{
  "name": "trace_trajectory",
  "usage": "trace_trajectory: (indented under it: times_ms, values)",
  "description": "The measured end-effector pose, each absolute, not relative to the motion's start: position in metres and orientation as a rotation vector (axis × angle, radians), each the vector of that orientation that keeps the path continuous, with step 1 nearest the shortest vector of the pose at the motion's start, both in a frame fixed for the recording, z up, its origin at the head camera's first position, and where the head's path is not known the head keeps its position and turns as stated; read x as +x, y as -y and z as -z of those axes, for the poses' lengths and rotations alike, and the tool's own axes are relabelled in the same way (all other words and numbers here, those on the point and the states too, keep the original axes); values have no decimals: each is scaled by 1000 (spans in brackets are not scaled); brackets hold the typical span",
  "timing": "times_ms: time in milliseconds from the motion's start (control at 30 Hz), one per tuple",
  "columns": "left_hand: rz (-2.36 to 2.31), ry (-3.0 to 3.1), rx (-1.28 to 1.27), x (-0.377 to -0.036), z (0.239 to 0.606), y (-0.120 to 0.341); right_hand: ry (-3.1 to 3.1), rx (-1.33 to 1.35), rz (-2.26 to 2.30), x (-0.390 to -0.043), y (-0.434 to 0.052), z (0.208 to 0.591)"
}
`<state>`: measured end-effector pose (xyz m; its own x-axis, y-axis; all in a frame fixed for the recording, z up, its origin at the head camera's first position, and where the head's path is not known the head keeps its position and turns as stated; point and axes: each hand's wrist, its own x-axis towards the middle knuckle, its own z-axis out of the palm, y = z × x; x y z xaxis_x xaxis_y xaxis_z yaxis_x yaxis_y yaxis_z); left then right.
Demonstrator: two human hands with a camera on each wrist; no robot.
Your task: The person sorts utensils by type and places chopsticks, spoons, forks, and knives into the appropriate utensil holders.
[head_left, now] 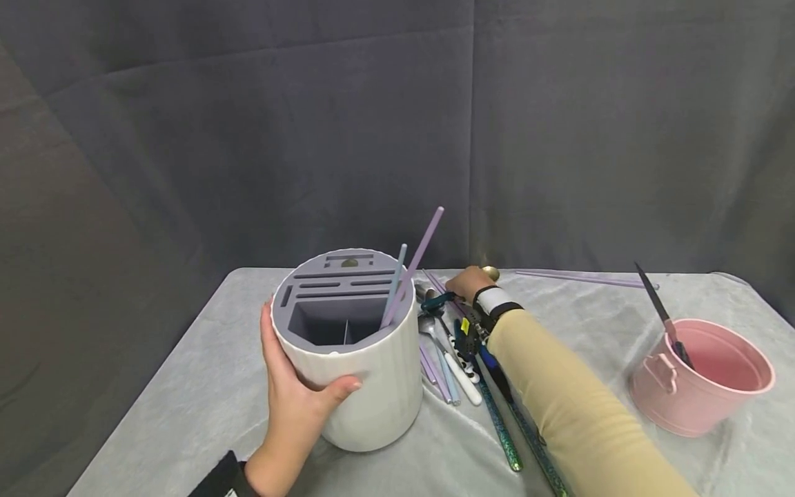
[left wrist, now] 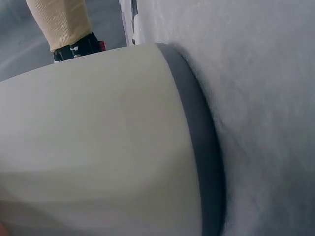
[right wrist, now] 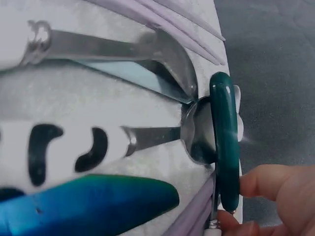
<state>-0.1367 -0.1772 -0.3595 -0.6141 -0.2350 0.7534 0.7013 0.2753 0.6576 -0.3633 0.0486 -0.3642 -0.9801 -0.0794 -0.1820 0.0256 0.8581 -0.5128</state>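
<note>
My left hand (head_left: 298,400) grips the near left side of a white ribbed utensil holder (head_left: 379,393), thumb across its front. The holder's grey slotted top carries a purple chopstick (head_left: 425,238) and a light blue chopstick (head_left: 397,276), both leaning right. In the left wrist view the holder's wall (left wrist: 108,128) fills most of the picture. At the table's back my right hand (head_left: 468,283) pinches a dark green-handled spoon (right wrist: 225,142); its gold bowl shows just beyond the hand in the head view. Under that handle lies a metal spoon bowl (right wrist: 199,130), partly hidden.
Several utensils lie between the holder and my right arm, including a white-handled piece (head_left: 464,379) and a glittery green handle (head_left: 499,428). A pink bucket (head_left: 673,400) at right holds a dark-bladed knife (head_left: 652,297). Purple chopsticks (head_left: 577,278) lie along the back edge.
</note>
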Motion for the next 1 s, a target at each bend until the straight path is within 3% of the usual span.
trace_trajectory:
  times_ms: [367, 533, 767, 1000]
  values:
    - [1390, 1801, -352, -139, 362, 176, -2338, 300, 1478, -366, -67, 363]
    - [1398, 1791, -364, -141, 363, 174, -2124, 314, 1651, -356, -83, 359]
    - [1392, 1801, -357, -142, 364, 173, -2014, 19, 2093, -317, -90, 341]
    - [1393, 1804, -372, -144, 365, 175, -2004, -616, 2418, -261, -83, 297]
